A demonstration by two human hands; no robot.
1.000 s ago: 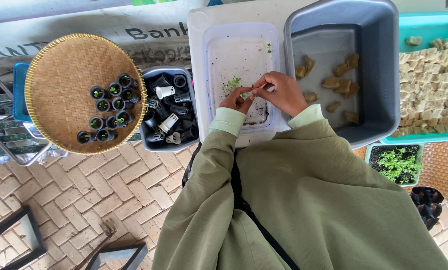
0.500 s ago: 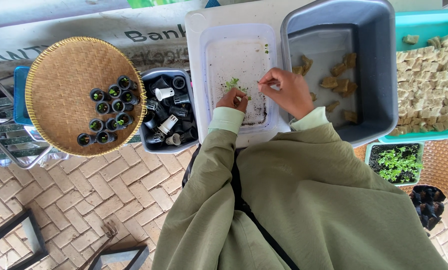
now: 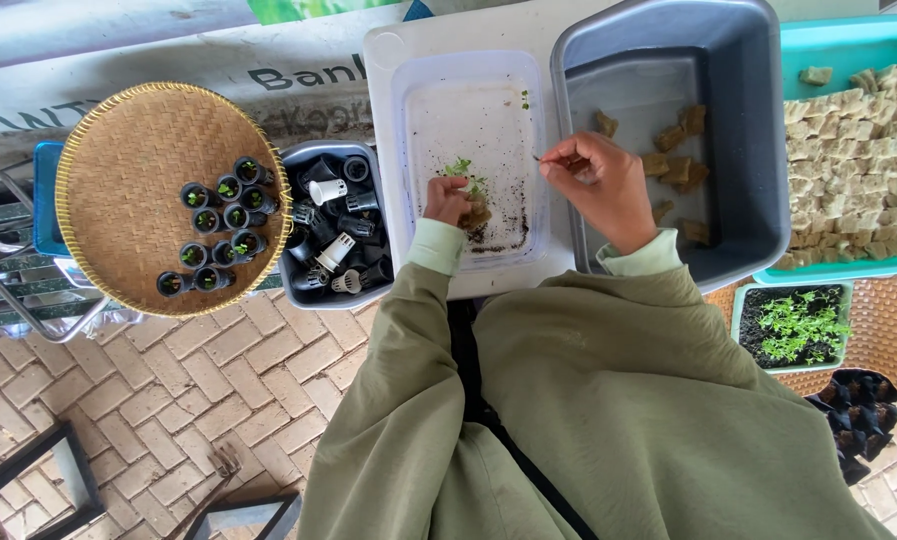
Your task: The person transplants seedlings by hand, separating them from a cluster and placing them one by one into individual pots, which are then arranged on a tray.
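Note:
My left hand (image 3: 448, 200) rests in the clear plastic tray (image 3: 413, 130), closed around a brown sponge cube with small green seedlings (image 3: 460, 168) poking up beside it. My right hand (image 3: 600, 178) hovers over the near left edge of the grey tub (image 3: 758, 120), fingers pinched on a thin sliver that is too small to identify. Brown sponge cubes (image 3: 673, 135) lie wet on the tub's floor. Both sleeves are olive green with pale cuffs.
A round woven tray (image 3: 118, 150) at left carries several black net pots with seedlings (image 3: 218, 222). A grey bin of empty net pots (image 3: 333, 215) sits beside it. A teal tray of sponge cubes (image 3: 848, 150) and a small seedling tray (image 3: 793, 325) are at right. Brick paving below.
My hands have parted: the right one moved right, from the clear tray to over the grey tub's edge. The left stayed in the clear tray, closed on a sponge cube.

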